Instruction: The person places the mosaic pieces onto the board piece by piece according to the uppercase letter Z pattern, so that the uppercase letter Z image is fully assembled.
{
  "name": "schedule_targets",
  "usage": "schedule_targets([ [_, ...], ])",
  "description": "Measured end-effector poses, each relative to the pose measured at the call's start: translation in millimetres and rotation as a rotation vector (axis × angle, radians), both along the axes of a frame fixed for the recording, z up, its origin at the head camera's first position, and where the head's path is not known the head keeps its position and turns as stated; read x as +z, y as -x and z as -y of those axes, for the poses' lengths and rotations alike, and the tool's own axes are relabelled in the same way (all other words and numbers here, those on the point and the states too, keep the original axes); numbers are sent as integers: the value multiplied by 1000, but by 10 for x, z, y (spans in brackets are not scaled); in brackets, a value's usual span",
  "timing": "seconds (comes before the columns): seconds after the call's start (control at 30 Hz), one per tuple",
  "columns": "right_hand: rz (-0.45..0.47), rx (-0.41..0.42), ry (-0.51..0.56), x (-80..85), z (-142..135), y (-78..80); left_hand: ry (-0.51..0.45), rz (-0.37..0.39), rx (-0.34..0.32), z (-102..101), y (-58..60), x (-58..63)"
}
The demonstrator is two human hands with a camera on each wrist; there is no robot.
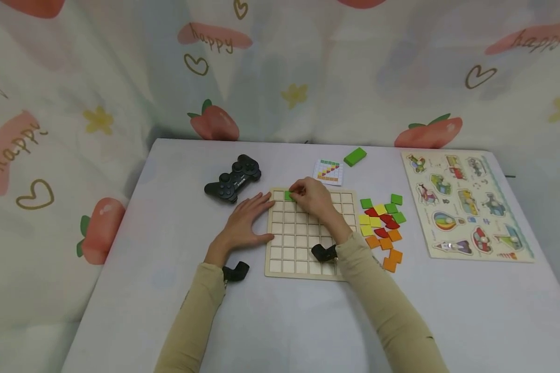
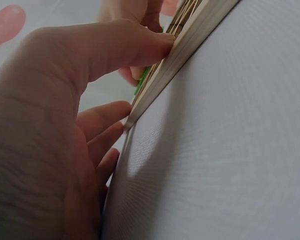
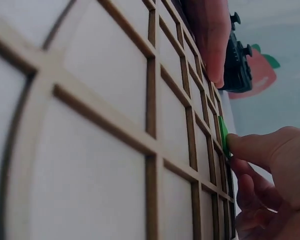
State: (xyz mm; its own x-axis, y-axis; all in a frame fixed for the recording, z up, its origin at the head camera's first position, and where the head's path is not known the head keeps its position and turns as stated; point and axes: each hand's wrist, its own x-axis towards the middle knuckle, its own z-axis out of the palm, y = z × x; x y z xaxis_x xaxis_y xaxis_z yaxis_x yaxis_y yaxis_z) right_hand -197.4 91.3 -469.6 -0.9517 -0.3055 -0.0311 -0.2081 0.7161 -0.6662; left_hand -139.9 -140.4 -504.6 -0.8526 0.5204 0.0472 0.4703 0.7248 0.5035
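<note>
The right hand point(image 1: 311, 197) pinches a green tile point(image 1: 287, 195) near the board's point(image 1: 289, 253) far-left corner. The left hand point(image 1: 243, 224), spread, touches its left edge.

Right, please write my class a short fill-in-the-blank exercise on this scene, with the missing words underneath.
1. The right hand pinches a tile that is coloured ____.
2. The hand touching the outer edge of the board is the person's ____ one.
3. The loose tiles are green, yellow, red and ____.
4. The game controller is coloured ____.

Missing words: green; left; orange; black.
</note>
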Motion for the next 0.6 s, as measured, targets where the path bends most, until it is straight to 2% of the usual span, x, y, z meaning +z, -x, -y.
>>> schedule_targets([
  [0.1, -42, -45, 65, -6, -65, -37, 2, -8, -4, 3, 5, -8],
  [0.23, -100, -131, 137, 76, -352, -97, 3, -11, -12, -25, 31, -12],
  [0.43, -151, -289, 54, 224, -1031, -194, -8, -6, -7, -43, 35, 0],
  [0.5, -120, -343, 3, 244, -1235, -243, -7, -9, -7, -35, 29, -2],
  [0.6, -15, -372, -62, 280, -1462, -317, 7, -12, -5, -9, 14, -11],
])
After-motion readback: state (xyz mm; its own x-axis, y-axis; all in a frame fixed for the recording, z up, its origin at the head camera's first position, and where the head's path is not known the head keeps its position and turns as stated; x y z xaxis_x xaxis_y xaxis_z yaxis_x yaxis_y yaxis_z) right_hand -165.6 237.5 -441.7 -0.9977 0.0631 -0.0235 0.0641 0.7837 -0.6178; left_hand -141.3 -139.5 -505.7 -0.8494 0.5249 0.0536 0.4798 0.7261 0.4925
